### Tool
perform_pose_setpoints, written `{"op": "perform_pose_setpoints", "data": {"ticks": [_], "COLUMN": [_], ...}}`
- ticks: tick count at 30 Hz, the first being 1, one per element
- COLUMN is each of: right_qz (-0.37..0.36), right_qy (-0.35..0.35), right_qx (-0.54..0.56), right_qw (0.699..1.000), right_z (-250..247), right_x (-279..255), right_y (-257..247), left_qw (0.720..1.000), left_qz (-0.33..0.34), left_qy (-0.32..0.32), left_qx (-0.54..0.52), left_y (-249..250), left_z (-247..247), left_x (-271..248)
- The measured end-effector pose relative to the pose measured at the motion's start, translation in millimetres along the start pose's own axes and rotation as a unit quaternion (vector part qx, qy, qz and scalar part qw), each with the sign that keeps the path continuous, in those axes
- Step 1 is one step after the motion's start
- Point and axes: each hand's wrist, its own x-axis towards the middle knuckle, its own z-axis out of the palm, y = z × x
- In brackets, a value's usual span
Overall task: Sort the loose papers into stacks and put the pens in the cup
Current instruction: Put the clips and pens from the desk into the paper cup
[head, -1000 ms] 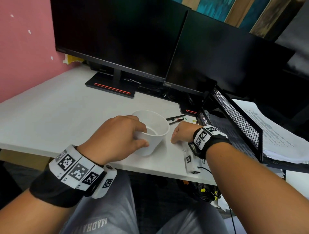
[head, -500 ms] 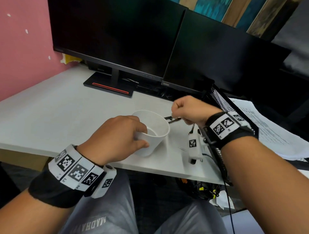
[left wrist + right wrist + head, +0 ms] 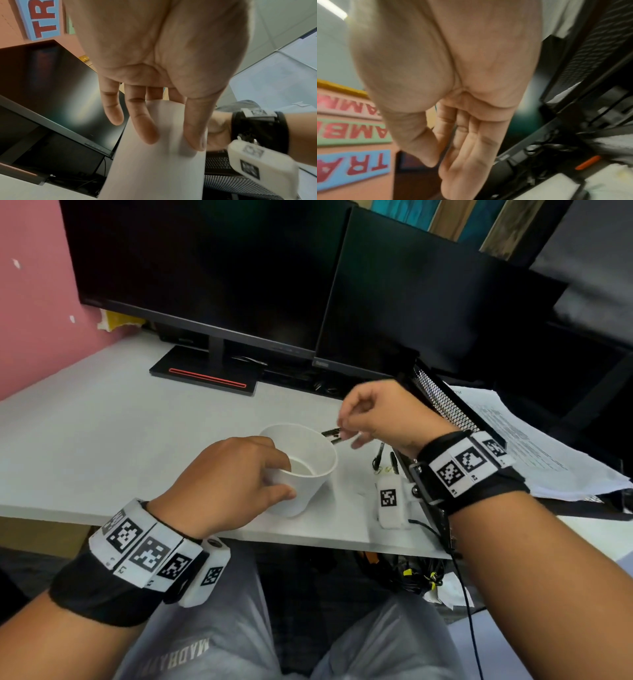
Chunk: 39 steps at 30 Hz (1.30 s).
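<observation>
With left hand steadying the cup, right hand, pinching a pen, should centre it over the rim before letting go

A pink wall flanks a white desk bearing two dark monitors.

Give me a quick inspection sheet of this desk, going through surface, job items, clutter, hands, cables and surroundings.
Surface: white desk, bare on its left part.
Job's things: white cup upright near the front edge; pens lying right of it; printed papers on the black mesh tray.
Clutter: nothing seen.
Hands: left hand grips the cup; right hand raised beside the cup's rim, blurred, its grasp cannot be told.
Cables: black cable hanging off the front edge; a tangle below the desk.
Surroundings: two dark monitors, pink wall.
</observation>
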Motion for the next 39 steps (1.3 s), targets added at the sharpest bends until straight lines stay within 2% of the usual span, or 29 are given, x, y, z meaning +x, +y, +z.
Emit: {"op": "perform_pose_setpoints", "data": {"ticks": [2,4,7,16,20,22,25,26,28,30,32,34,35,37,39], "right_qz": [0.068,0.15,0.222,0.23,0.22,0.239,0.261,0.268,0.278,0.276,0.279,0.291,0.29,0.274,0.238], "right_qy": [0.004,-0.02,-0.041,-0.031,-0.053,-0.06,-0.004,0.029,0.094,0.123,0.114,0.079,0.051,-0.02,-0.084], "right_qx": [-0.09,-0.175,-0.226,-0.278,-0.24,-0.211,-0.105,-0.018,0.113,0.148,0.138,0.124,0.079,-0.074,-0.217], "right_qw": [0.994,0.973,0.948,0.932,0.944,0.946,0.96,0.963,0.949,0.941,0.944,0.945,0.952,0.959,0.943], "right_z": [-6,-9,-7,11,15,14,6,4,2,1,1,1,1,2,8], "right_x": [0,-4,-11,-1,2,2,5,7,9,9,7,6,5,2,-2], "right_y": [32,61,83,94,93,93,93,94,95,93,94,95,97,94,88], "left_qw": [1.0,1.0,1.0,1.0,1.0,1.0,0.999,0.999,0.999,0.999,0.999,0.999,0.999,0.999,0.999], "left_qz": [0.003,0.004,0.005,0.01,0.009,0.007,0.001,0.0,0.0,0.001,-0.002,-0.002,0.0,0.004,0.003], "left_qy": [0.002,0.003,0.0,0.007,0.01,0.012,0.018,0.019,0.022,0.026,0.027,0.024,0.023,0.023,0.024], "left_qx": [0.003,-0.002,-0.014,-0.024,-0.025,-0.027,-0.035,-0.036,-0.034,-0.032,-0.035,-0.035,-0.033,-0.031,-0.028], "left_y": [0,2,5,5,4,5,4,4,4,4,3,2,2,1,1], "left_z": [1,3,7,12,10,9,5,4,3,3,2,3,4,5,6], "left_x": [0,0,-1,-2,-1,-2,-2,-2,-2,-2,-2,-2,-1,0,0]}}
